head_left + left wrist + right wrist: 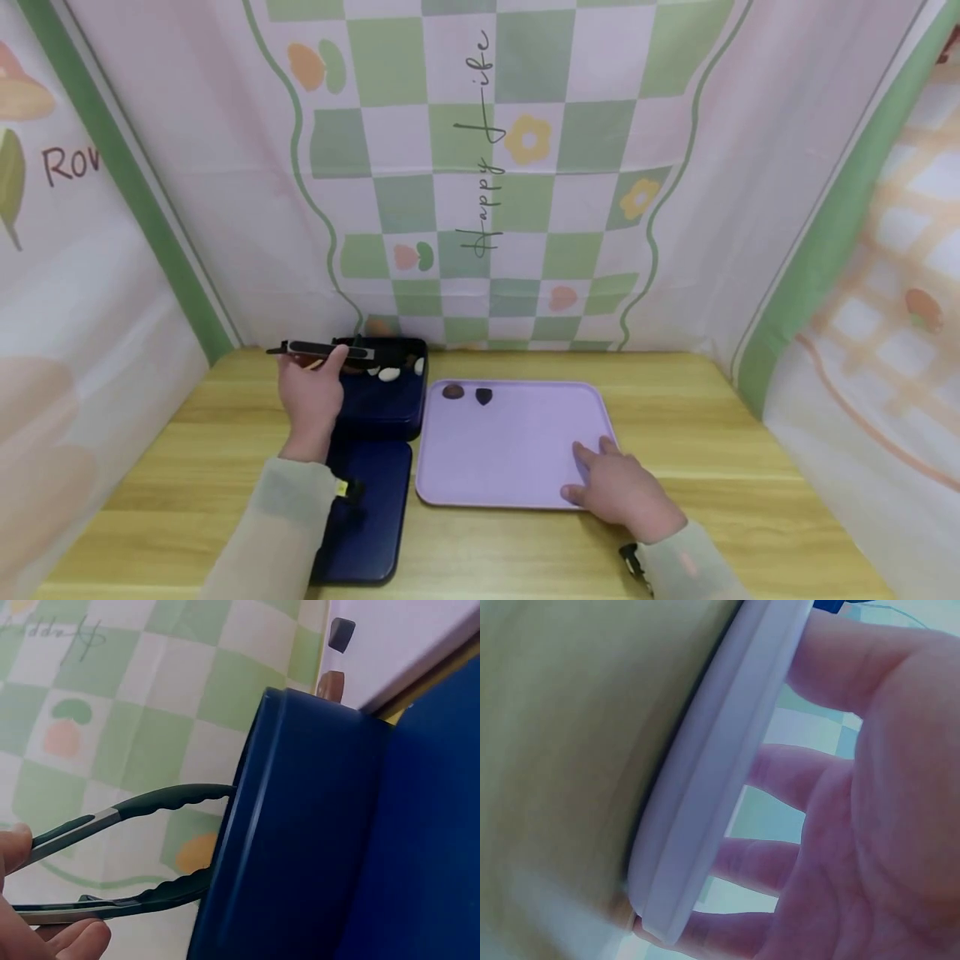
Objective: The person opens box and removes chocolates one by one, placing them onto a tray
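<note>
My left hand [311, 404] grips a pair of tongs [322, 349] with dark, wavy-edged arms. In the left wrist view the arms of the tongs [165, 800] stand apart, and their tips are hidden behind the wall of a dark blue box [315, 772]. White and brown pebble-like pieces [388, 374] lie in the far part of that box. On a pale purple tray [510, 454], a brown rounded piece [453, 391] and a black pointed piece [483, 397] sit near the far left corner. Spread fingers of my right hand [622, 487] rest on the tray's right front corner.
A flat dark blue lid or tray [367, 525] lies in front of the box, under my left forearm. The wooden table [480, 554] ends at a checked curtain [525, 200] behind, with more curtains on both sides.
</note>
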`<state>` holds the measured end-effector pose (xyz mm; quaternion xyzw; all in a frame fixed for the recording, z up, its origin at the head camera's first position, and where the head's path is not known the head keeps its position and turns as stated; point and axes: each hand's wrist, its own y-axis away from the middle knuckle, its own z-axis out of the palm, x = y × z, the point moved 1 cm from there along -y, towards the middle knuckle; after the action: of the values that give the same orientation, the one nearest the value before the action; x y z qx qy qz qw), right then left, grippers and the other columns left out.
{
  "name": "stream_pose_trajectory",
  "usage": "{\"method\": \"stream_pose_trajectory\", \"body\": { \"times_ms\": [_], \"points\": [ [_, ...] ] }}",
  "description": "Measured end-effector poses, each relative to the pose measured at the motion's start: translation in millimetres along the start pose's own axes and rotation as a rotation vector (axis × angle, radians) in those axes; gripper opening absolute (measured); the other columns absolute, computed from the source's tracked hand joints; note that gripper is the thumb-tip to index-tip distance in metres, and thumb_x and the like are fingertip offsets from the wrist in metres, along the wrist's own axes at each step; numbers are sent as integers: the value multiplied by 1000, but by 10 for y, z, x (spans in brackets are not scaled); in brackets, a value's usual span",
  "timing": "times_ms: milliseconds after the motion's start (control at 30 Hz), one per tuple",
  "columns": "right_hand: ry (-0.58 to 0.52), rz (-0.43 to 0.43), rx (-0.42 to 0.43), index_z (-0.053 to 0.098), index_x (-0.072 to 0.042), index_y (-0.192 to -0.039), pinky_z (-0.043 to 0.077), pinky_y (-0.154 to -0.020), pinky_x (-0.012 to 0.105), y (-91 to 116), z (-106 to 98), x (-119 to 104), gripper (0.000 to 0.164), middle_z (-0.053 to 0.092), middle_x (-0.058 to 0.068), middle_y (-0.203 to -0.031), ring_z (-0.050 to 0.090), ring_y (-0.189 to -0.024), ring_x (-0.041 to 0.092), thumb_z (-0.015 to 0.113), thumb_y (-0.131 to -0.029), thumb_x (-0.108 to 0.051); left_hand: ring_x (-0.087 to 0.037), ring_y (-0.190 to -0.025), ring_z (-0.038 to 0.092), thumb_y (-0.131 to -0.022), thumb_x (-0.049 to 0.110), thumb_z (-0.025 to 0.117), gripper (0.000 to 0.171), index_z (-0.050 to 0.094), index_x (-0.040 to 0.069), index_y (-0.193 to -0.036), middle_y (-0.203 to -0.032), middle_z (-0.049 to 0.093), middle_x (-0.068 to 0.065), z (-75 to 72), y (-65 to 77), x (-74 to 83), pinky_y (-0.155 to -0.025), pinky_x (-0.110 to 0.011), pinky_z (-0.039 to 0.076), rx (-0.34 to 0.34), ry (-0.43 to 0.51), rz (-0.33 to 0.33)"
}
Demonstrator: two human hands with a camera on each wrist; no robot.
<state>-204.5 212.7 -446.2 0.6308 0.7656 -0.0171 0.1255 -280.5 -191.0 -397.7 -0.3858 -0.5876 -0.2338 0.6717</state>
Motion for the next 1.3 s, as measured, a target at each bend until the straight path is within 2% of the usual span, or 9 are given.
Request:
{"method": "stream_pose_trajectory", "body": {
  "times_ms": [233,467,633,767,867,1133,1300],
  "points": [
    [5,-10,8,50,3,-142,33,-96,75,-4,7,7,77,33,43,-143,36,-122,66,70,-89,-50,-15,-83,63,-88,15,79,55,44,6,-130,-104,57,-10,-33,-30,-83,-79,-26,51,29,-7,-36],
    [4,-3,5,50,2,-143,33,-95,75,-2,6,5,78,33,42,-144,36,-121,67,69,-89,-51,-20,-89,62,-90,19,77,58,42,4,-134,-109,57,-13,-56,-18,-92,-81,-31,51,14,-16,-53],
    [5,1,4,50,2,-143,33,-95,75,0,9,3,77,33,42,-144,36,-122,67,69,-89,-50,-24,-93,61,-89,14,77,57,43,2,-133,-109,56,-15,-35,-12,-118,-86,-35,51,18,-10,-58],
    [2,3,1,50,2,-143,33,-96,74,-1,10,1,77,32,42,-144,36,-123,66,69,-90,-50,-25,-98,62,-89,10,76,59,41,0,-135,-110,54,-16,-12,-16,-160,-91,-36,49,-9,20,-62],
    [-1,3,0,50,2,-143,32,-96,74,0,9,-3,77,32,42,-144,36,-123,66,69,-90,-50,-26,-102,62,-91,10,75,59,39,0,-136,-111,52,-16,-3,-20,-191,-90,-34,48,-35,28,-73],
    [13,-10,10,50,3,-142,33,-97,73,-4,19,4,76,34,43,-143,37,-124,64,70,-90,-49,-24,-100,62,-93,12,73,46,41,1,-124,-107,59,-15,-1,8,-198,-78,-32,46,-62,-47,-87],
    [15,-12,8,50,3,-142,34,-96,73,3,12,-6,76,34,43,-143,38,-123,65,69,-90,-49,-27,-99,62,-93,11,72,45,43,-2,-126,-105,58,-15,-13,23,-197,-85,-37,47,-51,-69,-53]
  ]
}}
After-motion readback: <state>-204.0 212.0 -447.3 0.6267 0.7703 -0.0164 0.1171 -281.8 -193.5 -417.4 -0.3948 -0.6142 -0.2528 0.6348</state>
